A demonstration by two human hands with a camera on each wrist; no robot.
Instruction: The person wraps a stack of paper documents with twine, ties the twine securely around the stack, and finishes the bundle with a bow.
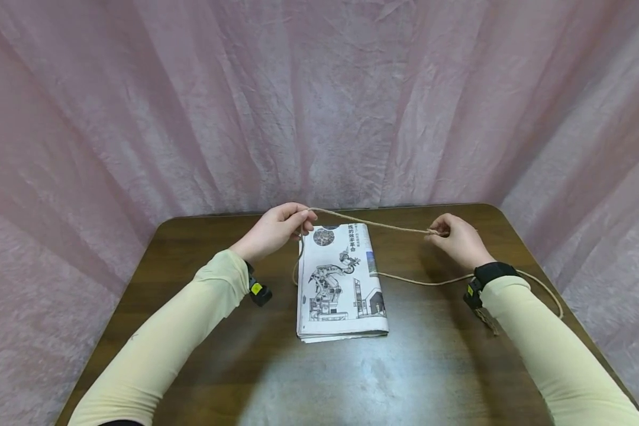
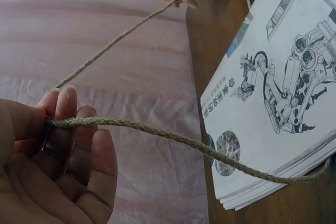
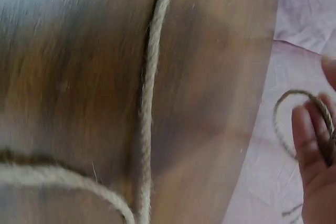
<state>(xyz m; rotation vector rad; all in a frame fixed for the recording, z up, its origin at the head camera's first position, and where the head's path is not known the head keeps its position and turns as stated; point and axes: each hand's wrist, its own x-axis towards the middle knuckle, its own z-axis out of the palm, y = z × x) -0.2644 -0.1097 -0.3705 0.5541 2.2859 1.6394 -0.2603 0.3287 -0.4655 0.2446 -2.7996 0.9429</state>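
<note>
A folded newspaper (image 1: 336, 299) with a line drawing on its front lies on the brown table. Over its far edge, my left hand (image 1: 274, 234) pinches a thin jute rope (image 1: 373, 223) between thumb and forefinger, the other fingers loosely bent. To the right of the paper, my right hand (image 1: 460, 241) holds the same rope near one end, its fingers curled in. Between the two hands the rope runs in a slight sag. From the left hand it drops to the paper's left edge, passes out of sight beneath, and comes out on the right. A small rope loop (image 3: 278, 121) shows by the right fingers.
The rope's other stretch (image 1: 426, 283) winds across the table (image 1: 218, 367) and under the right forearm, with a frayed end (image 1: 489, 322) near that wrist. A pink curtain (image 1: 319, 118) hangs right behind the table's far edge. Both wrists wear black cameras.
</note>
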